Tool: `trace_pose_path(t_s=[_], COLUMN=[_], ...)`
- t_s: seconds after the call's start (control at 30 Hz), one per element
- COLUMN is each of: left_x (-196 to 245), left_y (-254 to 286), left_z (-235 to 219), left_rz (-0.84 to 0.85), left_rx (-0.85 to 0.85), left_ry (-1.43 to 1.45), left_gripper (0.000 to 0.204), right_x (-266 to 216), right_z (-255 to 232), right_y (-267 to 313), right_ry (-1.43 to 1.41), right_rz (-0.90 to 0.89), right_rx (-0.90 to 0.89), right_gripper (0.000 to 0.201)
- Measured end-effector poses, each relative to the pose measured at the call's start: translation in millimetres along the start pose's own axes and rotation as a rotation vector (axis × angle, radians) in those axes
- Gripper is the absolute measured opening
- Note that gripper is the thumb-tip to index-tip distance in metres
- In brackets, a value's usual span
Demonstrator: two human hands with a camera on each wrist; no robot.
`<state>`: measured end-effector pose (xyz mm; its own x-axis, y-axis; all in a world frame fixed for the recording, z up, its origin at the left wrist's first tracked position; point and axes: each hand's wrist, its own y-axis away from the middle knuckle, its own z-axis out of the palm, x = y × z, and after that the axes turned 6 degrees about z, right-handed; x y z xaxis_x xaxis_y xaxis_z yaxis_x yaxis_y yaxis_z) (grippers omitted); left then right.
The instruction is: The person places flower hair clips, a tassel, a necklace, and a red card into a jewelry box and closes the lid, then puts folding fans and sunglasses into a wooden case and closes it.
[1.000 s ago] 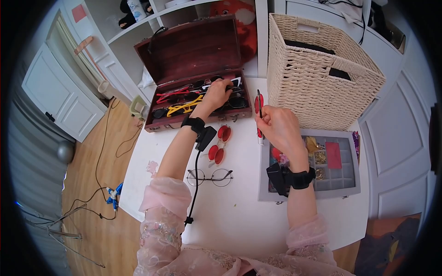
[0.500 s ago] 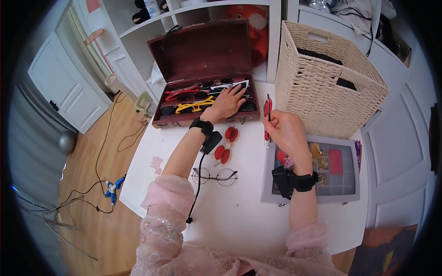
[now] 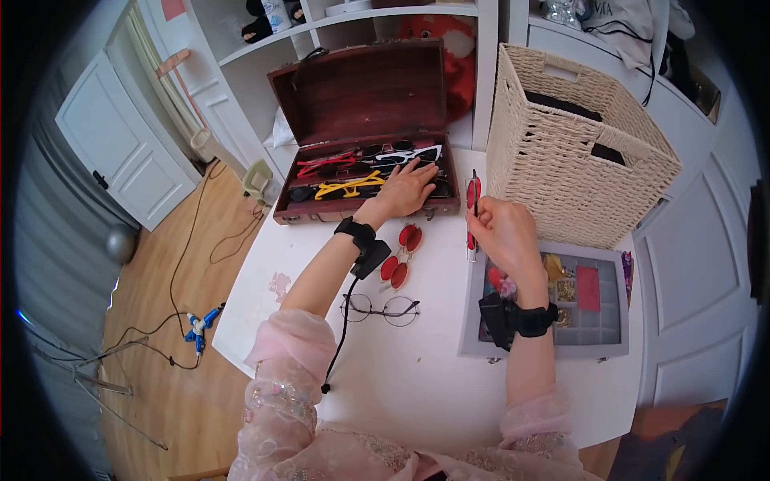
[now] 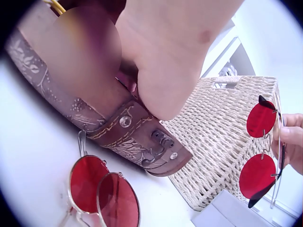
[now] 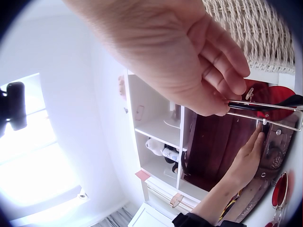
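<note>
My left hand [image 3: 405, 191] lies palm down over the open dark red wooden box [image 3: 365, 96], fingers spread across eyewear inside. Red glasses [image 3: 327, 162], yellow-framed glasses [image 3: 350, 187] and white-framed glasses [image 3: 411, 154] show around it. To the right of the box, my right hand [image 3: 507, 232] pinches a pair of red round-lensed sunglasses [image 4: 258, 177] by the thin metal frame, holding it on end. A second pair of red-lensed sunglasses [image 3: 400, 272] lies on the white table in front of the box. Nearer to me rest clear round glasses [image 3: 379, 313].
Behind my right hand stands a tall woven basket [image 3: 577, 180]. A grey compartment case [image 3: 601, 325] with small jewellery sits under my right forearm. White shelves [image 3: 485, 80] rise behind the box. A black cable [image 3: 343, 337] hangs from my left wrist.
My left hand's fingers have gone from bent down into the box to spread flat over the eyewear. My right hand still holds the red sunglasses. The head view has shifted slightly.
</note>
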<state>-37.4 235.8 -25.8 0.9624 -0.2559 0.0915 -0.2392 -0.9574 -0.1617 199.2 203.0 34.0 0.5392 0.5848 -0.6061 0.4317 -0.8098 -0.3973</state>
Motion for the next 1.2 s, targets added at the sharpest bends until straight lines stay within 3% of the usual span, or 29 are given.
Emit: trace_pose_path(t_s=[0.13,0.2,0.23,0.33,0.47,0.57,0.63,0.9,1.2], left_x=[8,13,20,42,64,81,89,104,108], left_y=[2,3,6,14,31,42,45,45,46], left_z=[2,2,-7,-36,-62,-69,-69,-66,-57], left_rz=[-0.014,0.062,0.063,0.321,0.294,0.239,0.237,0.053,0.069], left_rx=[0.031,0.283,0.282,0.235,0.093,0.083,0.144,0.323,0.448], left_ry=[-0.042,0.134,0.132,0.368,0.705,0.768,0.725,0.708,0.658], left_gripper=[0.048,0.044,0.044,0.028,0.031,0.038,0.045,0.034,0.031], right_x=[0,-1,-1,-2,0,-1,-1,4,5], right_z=[1,0,0,0,1,1,1,4,4], right_y=[0,-1,0,0,-1,-2,-3,-5,-6], right_ry=[-0.013,-0.019,-0.023,-0.033,-0.040,-0.050,-0.139,-0.310,-0.333], right_rz=[0.002,0.002,0.008,0.009,0.019,0.036,0.075,0.085,0.074], right_rx=[0.005,0.007,0.006,0.043,0.069,0.077,0.074,0.066,0.039], right_gripper=[0.017,0.017,0.017,0.017,0.018,0.018,0.017,0.014,0.017])
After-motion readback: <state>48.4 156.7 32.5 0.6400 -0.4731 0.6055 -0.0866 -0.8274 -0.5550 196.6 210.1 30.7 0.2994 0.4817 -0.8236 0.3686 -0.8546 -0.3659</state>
